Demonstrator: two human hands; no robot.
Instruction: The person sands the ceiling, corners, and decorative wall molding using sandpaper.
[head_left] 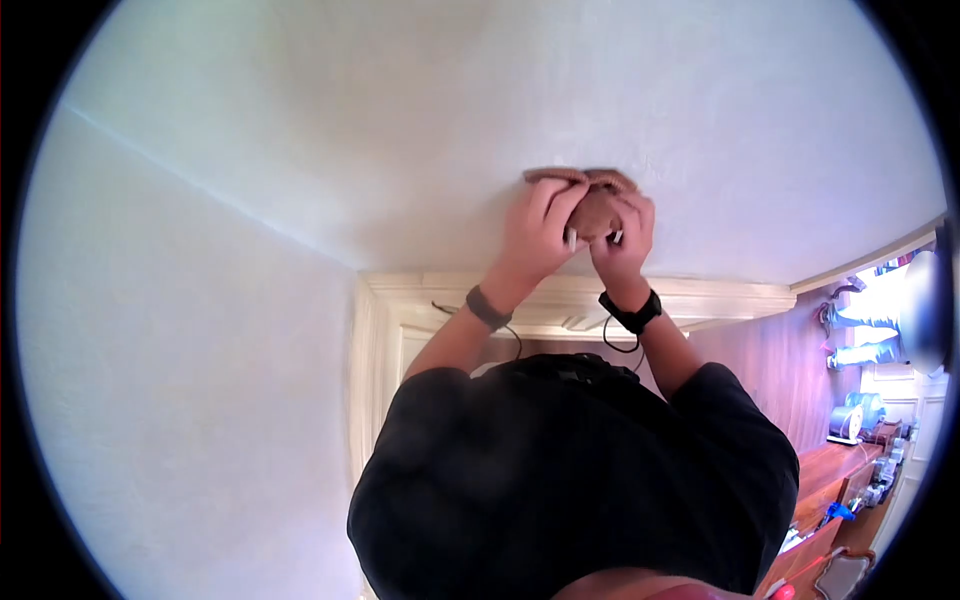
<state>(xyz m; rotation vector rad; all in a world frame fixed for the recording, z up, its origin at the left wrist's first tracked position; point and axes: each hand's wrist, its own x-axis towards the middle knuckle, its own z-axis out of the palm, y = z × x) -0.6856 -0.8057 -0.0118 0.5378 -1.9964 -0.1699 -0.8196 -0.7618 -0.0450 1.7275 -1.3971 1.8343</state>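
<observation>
Against the pale surface, my left hand (538,230) and my right hand (624,225) are both closed on a brown object (597,214). It has a rounded middle and ridged, curved pieces at its upper edge; its exact kind cannot be made out. My left fingers curl over its left side, my right fingers over its right side. A small white piece (571,239) shows by my left thumb, and another white bit (617,237) by my right fingers. My left wrist wears a grey band (489,308), my right one a black watch (633,313).
Cream moulding (440,283) runs below my hands, above a door frame (372,400). Dark cables (517,340) hang near my forearms. At the right are a wooden floor (755,365), a person's legs (865,337), a blue water bottle (867,408) and a chair (843,577).
</observation>
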